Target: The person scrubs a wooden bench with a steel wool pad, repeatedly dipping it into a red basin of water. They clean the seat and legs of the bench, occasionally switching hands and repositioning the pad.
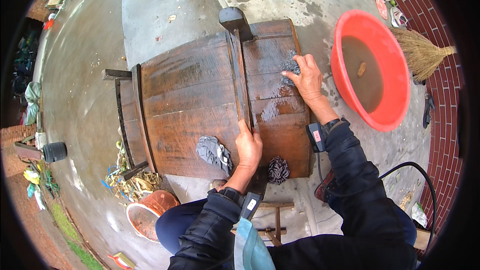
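Observation:
A wet wooden plank panel [187, 97] with crosspieces lies in front of me. My left hand [249, 146] is closed around the near part of its raised wooden crossbar [242, 82]. At the panel's right end, my right hand [308, 75] presses a dark grey, fuzzy scrubbing pad or cloth [290, 65] on the wet planks. A crumpled grey cloth [213, 152] rests on the panel left of my left hand. A bunched, dark-and-light striped cloth [278, 170] sits at the near edge, to that hand's right.
A red plastic basin [399, 78] of murky water stands at the right, beside a straw broom [420, 50]. At the lower left are an orange bucket [159, 200] and dry plant scraps [140, 183]. A small wooden stool or frame [277, 219] stands near my legs.

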The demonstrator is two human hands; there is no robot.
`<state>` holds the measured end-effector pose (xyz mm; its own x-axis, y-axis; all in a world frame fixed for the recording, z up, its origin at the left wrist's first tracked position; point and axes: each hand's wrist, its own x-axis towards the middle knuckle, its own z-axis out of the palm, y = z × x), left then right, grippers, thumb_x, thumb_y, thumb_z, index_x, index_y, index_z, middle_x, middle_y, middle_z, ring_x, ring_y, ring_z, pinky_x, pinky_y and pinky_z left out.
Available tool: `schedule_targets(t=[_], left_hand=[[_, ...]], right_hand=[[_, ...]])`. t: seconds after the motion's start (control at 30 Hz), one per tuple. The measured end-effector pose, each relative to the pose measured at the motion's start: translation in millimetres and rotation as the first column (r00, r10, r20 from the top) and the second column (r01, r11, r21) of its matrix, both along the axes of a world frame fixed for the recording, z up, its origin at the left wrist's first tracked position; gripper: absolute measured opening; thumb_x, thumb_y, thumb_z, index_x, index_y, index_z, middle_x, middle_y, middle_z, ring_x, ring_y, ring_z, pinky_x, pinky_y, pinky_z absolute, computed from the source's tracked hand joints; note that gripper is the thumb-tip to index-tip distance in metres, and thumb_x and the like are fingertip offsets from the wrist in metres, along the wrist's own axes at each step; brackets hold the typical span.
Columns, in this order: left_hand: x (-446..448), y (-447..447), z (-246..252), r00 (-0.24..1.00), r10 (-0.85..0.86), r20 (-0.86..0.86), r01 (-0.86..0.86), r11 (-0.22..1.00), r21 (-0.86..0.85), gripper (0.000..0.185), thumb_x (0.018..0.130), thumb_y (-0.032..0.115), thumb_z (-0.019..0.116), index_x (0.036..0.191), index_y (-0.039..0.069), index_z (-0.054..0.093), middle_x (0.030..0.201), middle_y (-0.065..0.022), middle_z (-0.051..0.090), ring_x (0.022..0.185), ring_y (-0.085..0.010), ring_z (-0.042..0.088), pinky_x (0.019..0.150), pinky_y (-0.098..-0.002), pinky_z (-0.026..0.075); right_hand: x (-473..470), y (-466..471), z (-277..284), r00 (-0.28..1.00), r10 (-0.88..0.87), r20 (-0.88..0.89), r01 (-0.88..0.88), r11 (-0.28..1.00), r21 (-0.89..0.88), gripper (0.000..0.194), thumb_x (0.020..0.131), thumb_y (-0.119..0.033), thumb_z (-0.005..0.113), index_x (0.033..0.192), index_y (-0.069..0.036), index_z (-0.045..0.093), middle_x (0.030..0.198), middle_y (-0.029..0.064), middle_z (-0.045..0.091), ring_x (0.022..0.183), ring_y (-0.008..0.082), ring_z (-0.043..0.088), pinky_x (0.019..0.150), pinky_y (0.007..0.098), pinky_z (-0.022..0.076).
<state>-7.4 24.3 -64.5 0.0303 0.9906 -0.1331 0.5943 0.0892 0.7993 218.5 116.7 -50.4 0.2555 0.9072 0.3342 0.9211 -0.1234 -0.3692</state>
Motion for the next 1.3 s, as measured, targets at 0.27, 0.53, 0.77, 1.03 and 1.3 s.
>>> schedule_targets(t=[0.27,0.53,0.77,1.03,1.3], left_hand=[[0,0,0,1.000,-0.002,0.002,0.002,0.999,-0.038,0.029,0.079,-0.001,0.054,0.105,0.005,0.042,0.071,-0.0194,0.061,0.065,-0.0408,0.061,0.058,-0.0472,0.047],[-1,1,0,0.999,-0.027,0.027,0.027,1.000,0.001,0.033,0.080,-0.001,0.054,0.110,0.004,0.039,0.068,-0.0238,0.059,0.064,-0.0440,0.059,0.056,-0.0503,0.046],[1,1,3,0.999,0.014,0.051,-0.015,1.000,0.025,0.028,0.080,0.000,0.054,0.105,0.006,0.043,0.068,-0.0196,0.059,0.063,-0.0403,0.060,0.057,-0.0466,0.047],[0,-2,-1,1.000,-0.003,0.017,0.002,1.000,0.014,0.030,0.081,0.001,0.053,0.108,0.006,0.041,0.068,-0.0219,0.058,0.063,-0.0429,0.059,0.056,-0.0491,0.046],[0,2,-2,0.997,-0.020,0.076,0.022,0.999,-0.027,0.038,0.081,0.001,0.052,0.116,0.004,0.039,0.081,-0.0290,0.059,0.072,-0.0484,0.057,0.062,-0.0543,0.046]], right_hand=[[-17,-4,-22,0.942,0.334,0.015,-0.327,0.930,-0.165,0.070,0.061,-0.024,0.081,0.124,-0.016,0.051,0.136,0.0158,0.040,0.124,0.0347,0.038,0.097,0.0462,0.0345],[8,-18,-35,0.878,0.452,0.158,-0.437,0.891,-0.120,0.059,0.060,0.004,0.068,0.116,-0.013,0.055,0.124,0.0171,0.047,0.109,0.0356,0.048,0.088,0.0412,0.0452],[42,54,-10,0.967,0.203,0.156,-0.210,0.977,0.027,0.034,0.065,0.002,0.062,0.095,-0.013,0.055,0.093,0.0103,0.048,0.094,0.0323,0.051,0.073,0.0436,0.0482],[36,50,-26,0.952,0.235,0.196,-0.210,0.967,-0.142,0.028,0.068,0.003,0.057,0.092,-0.013,0.055,0.092,0.0119,0.049,0.095,0.0343,0.051,0.072,0.0457,0.0490],[34,35,-10,0.966,0.260,0.007,-0.255,0.952,-0.170,0.031,0.069,-0.016,0.076,0.093,-0.010,0.057,0.091,0.0128,0.053,0.091,0.0344,0.055,0.075,0.0451,0.0474]])
